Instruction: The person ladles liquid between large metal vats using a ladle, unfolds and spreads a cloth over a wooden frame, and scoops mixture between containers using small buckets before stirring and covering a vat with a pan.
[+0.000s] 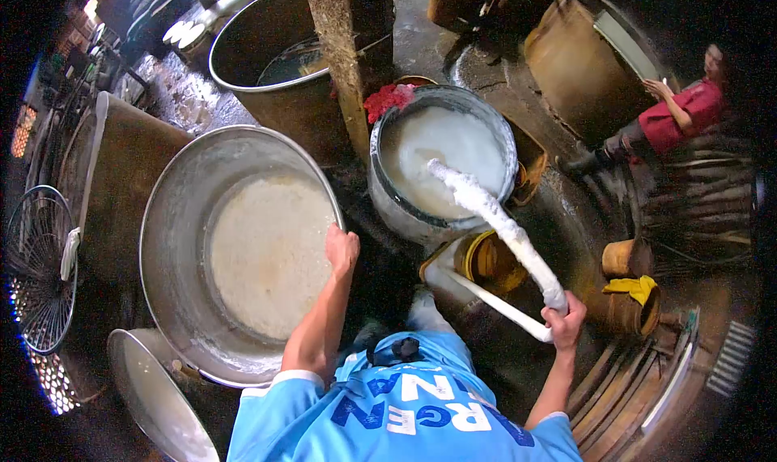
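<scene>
Although folds hide part of the lettering, "ARGEN" and "NA" can be read on the lt. blue shirt (413,413). L. hand (342,248): arm reaching fwd., fingers clenched on the R. rim of a wide metal vat (182,219), round, dull grey, w/ a pale floor. R. hand (566,320): forearm raised, fingers wrapped round the lower end of a white-coated rod (506,229), lumpy in texture; its far end lies over or in cloudy white liq. (453,142) (can't tell which) in a round drum (405,219), w/ red cloth (388,100) at the rim. Pale straight bar (498,304) just below R. hand; contact unclear.
</scene>
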`<state>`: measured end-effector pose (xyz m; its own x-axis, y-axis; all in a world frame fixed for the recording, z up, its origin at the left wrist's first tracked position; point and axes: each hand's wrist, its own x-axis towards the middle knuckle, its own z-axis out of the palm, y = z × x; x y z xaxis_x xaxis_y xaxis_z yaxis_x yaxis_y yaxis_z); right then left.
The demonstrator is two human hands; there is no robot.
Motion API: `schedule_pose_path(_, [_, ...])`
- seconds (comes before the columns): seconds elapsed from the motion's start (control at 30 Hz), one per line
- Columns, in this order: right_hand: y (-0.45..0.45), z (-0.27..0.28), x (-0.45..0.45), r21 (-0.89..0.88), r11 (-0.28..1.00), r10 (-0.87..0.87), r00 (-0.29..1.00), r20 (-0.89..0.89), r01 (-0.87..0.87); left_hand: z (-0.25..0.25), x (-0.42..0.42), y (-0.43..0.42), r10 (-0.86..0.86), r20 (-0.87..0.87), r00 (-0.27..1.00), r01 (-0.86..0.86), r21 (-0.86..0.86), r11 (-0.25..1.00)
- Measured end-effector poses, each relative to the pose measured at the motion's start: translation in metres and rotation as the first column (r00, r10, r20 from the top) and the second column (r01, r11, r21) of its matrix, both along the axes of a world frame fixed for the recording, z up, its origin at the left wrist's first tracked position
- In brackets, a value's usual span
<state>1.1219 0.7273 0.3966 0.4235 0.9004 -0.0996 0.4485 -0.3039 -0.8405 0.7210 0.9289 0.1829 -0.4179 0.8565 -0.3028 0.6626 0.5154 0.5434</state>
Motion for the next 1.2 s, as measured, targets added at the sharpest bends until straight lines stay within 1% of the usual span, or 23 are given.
schedule_pose_path(0.03, [-0.006, 0.009, -0.006, 0.001, 1.0, -0.022, 0.994, -0.111, 0.022, 0.001, 0.0, -0.001, -0.02, -0.011, 1.0, 0.02, 0.014, 1.0])
schedule_pose_path(0.07, [-0.015, 0.013, -0.01, 0.008, 0.998, -0.062, 0.993, -0.097, 0.063, 0.004, 0.001, -0.002, -0.035, -0.022, 0.999, 0.035, 0.028, 0.999])
schedule_pose_path(0.1, [-0.023, 0.017, -0.015, 0.014, 0.995, -0.1, 0.991, -0.085, 0.102, 0.015, 0.003, -0.003, -0.02, 0.0, 1.0, 0.02, -0.007, 1.0])
schedule_pose_path(0.13, [-0.029, 0.02, -0.019, 0.021, 0.99, -0.141, 0.987, -0.078, 0.143, 0.01, -0.001, -0.005, -0.036, -0.006, 0.999, 0.036, 0.014, 0.999])
schedule_pose_path(0.17, [-0.034, 0.026, -0.021, 0.013, 0.993, -0.113, 0.989, -0.098, 0.115, -0.001, -0.004, -0.004, -0.054, -0.013, 0.998, 0.054, 0.037, 0.998])
schedule_pose_path(0.2, [-0.039, 0.03, -0.022, 0.033, 0.994, -0.104, 0.991, -0.079, 0.107, -0.002, -0.004, -0.003, -0.073, -0.018, 0.997, 0.074, 0.06, 0.995])
schedule_pose_path(0.23, [-0.045, 0.034, -0.022, 0.045, 0.994, -0.097, 0.994, -0.055, 0.099, -0.004, -0.005, -0.002, -0.061, 0.01, 0.998, 0.061, 0.035, 0.998])
schedule_pose_path(0.33, [-0.061, 0.054, -0.025, 0.078, 0.991, -0.104, 0.994, -0.017, 0.105, -0.001, -0.001, -0.002, -0.054, -0.003, 0.999, 0.054, 0.013, 0.998])
schedule_pose_path(0.37, [-0.066, 0.058, -0.023, 0.083, 0.985, -0.15, 0.989, -0.014, 0.151, -0.001, 0.001, 0.002, 0.02, 0.001, 1.0, -0.02, -0.058, 0.998])
schedule_pose_path(0.47, [-0.084, 0.064, -0.022, 0.098, 0.961, -0.255, 0.966, -0.039, 0.258, 0.014, 0.005, 0.001, 0.063, 0.009, 0.998, -0.062, -0.102, 0.993])
schedule_pose_path(0.53, [-0.098, 0.058, -0.021, 0.048, 0.947, -0.314, 0.945, -0.09, 0.319, 0.018, 0.006, 0.003, 0.059, 0.005, 0.998, -0.058, -0.097, 0.994])
schedule_pose_path(0.67, [-0.113, 0.015, -0.035, 0.067, 0.869, -0.466, 0.855, -0.229, 0.491, 0.009, 0.005, 0.003, 0.075, -0.008, 0.997, -0.075, -0.073, 0.994])
schedule_pose_path(0.77, [-0.115, -0.038, -0.034, 0.04, 0.816, -0.545, 0.792, -0.275, 0.576, -0.019, -0.004, 0.008, 0.071, 0.071, 0.995, -0.062, -0.125, 0.99])
schedule_pose_path(0.8, [-0.114, -0.058, -0.031, 0.022, 0.801, -0.57, 0.773, -0.277, 0.598, -0.015, -0.004, 0.007, 0.06, 0.055, 0.997, -0.054, -0.102, 0.993])
schedule_pose_path(0.87, [-0.099, -0.085, -0.029, -0.042, 0.817, -0.557, 0.769, -0.314, 0.575, -0.002, -0.001, 0.003, 0.038, 0.019, 0.999, -0.037, -0.062, 0.997])
schedule_pose_path(0.93, [-0.08, -0.116, -0.023, -0.094, 0.84, -0.537, 0.794, -0.285, 0.534, -0.03, -0.009, 0.008, 0.074, 0.088, 0.993, -0.067, -0.08, 0.995])
schedule_pose_path(1.0, [-0.055, -0.145, -0.015, -0.127, 0.857, -0.513, 0.805, -0.296, 0.5, -0.062, -0.016, 0.014, 0.128, 0.153, 0.98, -0.118, -0.071, 0.99])
schedule_pose_path(1.03, [-0.041, -0.158, -0.011, -0.158, 0.858, -0.513, 0.82, -0.253, 0.488, -0.076, -0.019, 0.016, 0.161, 0.185, 0.969, -0.152, -0.06, 0.986])
schedule_pose_path(1.07, [-0.029, -0.175, -0.006, -0.181, 0.867, -0.496, 0.839, -0.226, 0.464, -0.033, -0.008, 0.009, 0.093, 0.081, 0.992, -0.086, -0.077, 0.993])
schedule_pose_path(1.1, [-0.015, -0.19, 0.0, -0.216, 0.87, -0.473, 0.873, -0.118, 0.443, 0.015, 0.004, 0.003, 0.023, -0.026, 0.999, -0.025, -0.098, 0.995])
schedule_pose_path(1.2, [0.024, -0.22, 0.003, -0.277, 0.861, -0.483, 0.857, -0.178, 0.427, 0.024, 0.007, 0.002, 0.043, -0.036, 0.998, -0.047, -0.095, 0.994])
